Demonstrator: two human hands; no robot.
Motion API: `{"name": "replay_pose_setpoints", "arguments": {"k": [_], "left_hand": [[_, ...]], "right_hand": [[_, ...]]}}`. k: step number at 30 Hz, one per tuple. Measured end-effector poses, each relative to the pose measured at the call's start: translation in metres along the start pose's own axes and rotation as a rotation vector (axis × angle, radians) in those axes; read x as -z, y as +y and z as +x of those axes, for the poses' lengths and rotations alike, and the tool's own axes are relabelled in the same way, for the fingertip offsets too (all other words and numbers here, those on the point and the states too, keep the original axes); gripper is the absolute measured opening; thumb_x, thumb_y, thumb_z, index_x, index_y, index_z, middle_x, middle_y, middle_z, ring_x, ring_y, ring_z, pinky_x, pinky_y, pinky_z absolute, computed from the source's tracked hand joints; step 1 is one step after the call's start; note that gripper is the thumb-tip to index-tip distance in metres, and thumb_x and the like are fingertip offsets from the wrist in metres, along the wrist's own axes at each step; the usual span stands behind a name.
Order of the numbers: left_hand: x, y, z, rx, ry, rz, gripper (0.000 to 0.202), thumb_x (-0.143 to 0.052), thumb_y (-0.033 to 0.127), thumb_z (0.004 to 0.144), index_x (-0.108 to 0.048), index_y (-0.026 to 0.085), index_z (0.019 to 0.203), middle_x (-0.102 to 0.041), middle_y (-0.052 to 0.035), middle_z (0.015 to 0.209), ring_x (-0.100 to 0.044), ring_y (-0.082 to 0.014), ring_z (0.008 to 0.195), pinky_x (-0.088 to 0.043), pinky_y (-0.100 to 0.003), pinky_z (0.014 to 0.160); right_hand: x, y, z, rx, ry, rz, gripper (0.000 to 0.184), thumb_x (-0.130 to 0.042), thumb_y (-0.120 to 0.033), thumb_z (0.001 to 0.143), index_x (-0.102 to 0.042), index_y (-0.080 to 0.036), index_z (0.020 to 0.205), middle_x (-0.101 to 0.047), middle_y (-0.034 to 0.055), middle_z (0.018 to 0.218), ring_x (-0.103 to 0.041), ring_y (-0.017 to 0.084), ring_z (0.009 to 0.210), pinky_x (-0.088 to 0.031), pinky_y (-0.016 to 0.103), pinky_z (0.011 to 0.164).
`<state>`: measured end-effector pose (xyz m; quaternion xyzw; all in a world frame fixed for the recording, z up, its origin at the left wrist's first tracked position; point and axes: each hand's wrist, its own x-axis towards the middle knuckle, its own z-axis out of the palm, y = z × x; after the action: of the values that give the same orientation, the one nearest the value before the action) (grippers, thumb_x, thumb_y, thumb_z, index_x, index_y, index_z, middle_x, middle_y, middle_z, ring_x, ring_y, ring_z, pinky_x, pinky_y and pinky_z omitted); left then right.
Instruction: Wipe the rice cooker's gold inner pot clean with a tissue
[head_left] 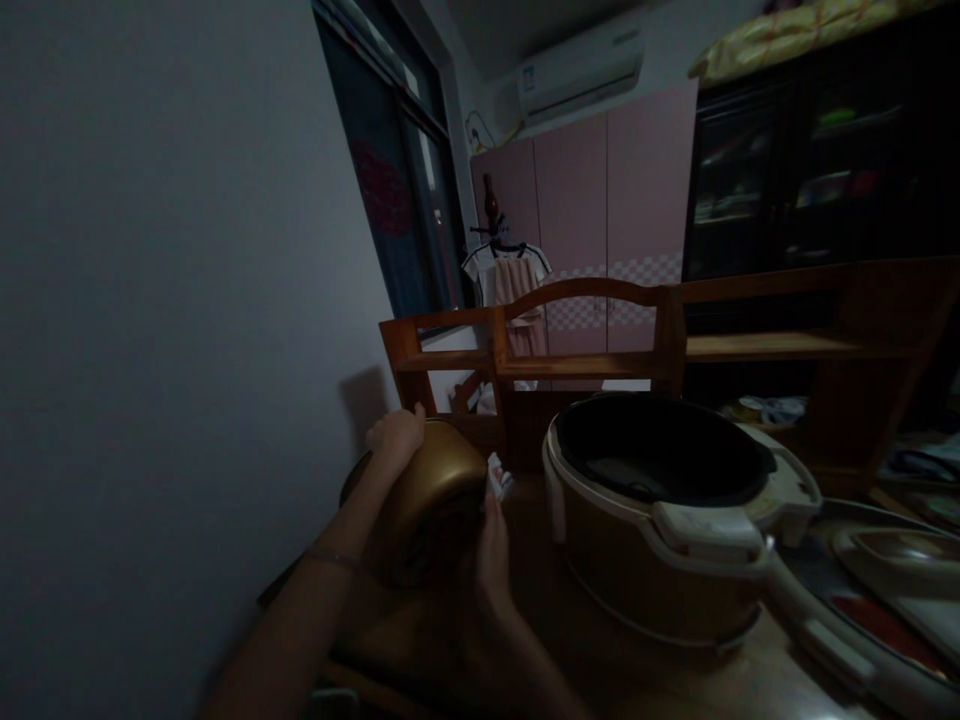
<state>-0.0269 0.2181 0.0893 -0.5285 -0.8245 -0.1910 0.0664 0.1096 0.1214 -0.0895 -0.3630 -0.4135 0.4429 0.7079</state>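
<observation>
My left hand [397, 436] curls over the top of a rounded golden pot [442, 462], which lies tipped over beside the wall. Its dark side faces me, and the dim light hides whether that is its base or its opening. A small crumpled white cloth or tissue with reddish marks [497, 478] sticks up from the fingers of my right hand [492, 550]. This hand is close to the pot's right side, and I cannot tell whether it touches. To its right stands a large electric cooker [652, 570], uncovered, with a pale rim and a black inside.
A cooker lid [900, 570] lies at the right on the wooden table [735, 690]. Behind the cooker rises a wooden shelf rack [585, 368]. The white wall [187, 350] closes off the left side. Clothes [510, 275] hang farther back before a pink wardrobe [574, 210].
</observation>
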Motion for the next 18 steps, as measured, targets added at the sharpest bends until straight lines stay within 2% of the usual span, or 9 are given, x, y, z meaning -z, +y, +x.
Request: {"name": "replay_pose_setpoints", "arguments": {"k": [5,10,15,18], "left_hand": [[0.001,-0.012,0.001,0.028,-0.015,-0.006,0.078,-0.022,0.055,0.099,-0.076,0.001,0.114,-0.070,-0.0305,0.120,-0.067,-0.0452,0.115,-0.052,-0.055,0.093],[0.001,-0.014,0.003,0.046,-0.026,-0.016,0.076,-0.024,0.055,0.098,-0.076,0.002,0.116,-0.071,-0.0292,0.121,-0.066,-0.0450,0.117,-0.051,-0.055,0.095],[0.000,-0.007,0.005,0.030,-0.010,-0.008,0.072,-0.027,0.051,0.099,-0.077,0.002,0.112,-0.071,-0.0307,0.119,-0.067,-0.0440,0.116,-0.051,-0.053,0.094],[-0.002,-0.002,0.006,0.019,0.003,0.000,0.069,-0.029,0.050,0.099,-0.077,0.002,0.111,-0.070,-0.0320,0.119,-0.068,-0.0433,0.115,-0.051,-0.053,0.093]], "right_hand": [[-0.014,-0.005,-0.017,-0.010,-0.038,0.040,0.065,-0.036,-0.057,0.106,-0.045,-0.014,0.154,-0.041,0.0109,0.161,-0.031,0.021,0.153,-0.023,0.045,0.127],[-0.021,-0.015,-0.033,0.094,-0.114,0.015,0.060,-0.034,-0.050,0.109,-0.030,-0.021,0.162,-0.020,0.0042,0.170,-0.013,0.018,0.158,-0.008,0.045,0.130],[-0.023,-0.021,-0.046,0.183,-0.206,-0.034,0.056,-0.032,-0.045,0.110,-0.030,-0.025,0.162,-0.017,0.0015,0.170,-0.008,0.019,0.158,-0.007,0.047,0.131],[-0.022,-0.018,-0.055,0.243,-0.292,-0.099,0.055,-0.029,-0.041,0.111,-0.022,-0.026,0.164,-0.013,0.0017,0.171,-0.007,0.021,0.158,-0.011,0.049,0.130]]}}
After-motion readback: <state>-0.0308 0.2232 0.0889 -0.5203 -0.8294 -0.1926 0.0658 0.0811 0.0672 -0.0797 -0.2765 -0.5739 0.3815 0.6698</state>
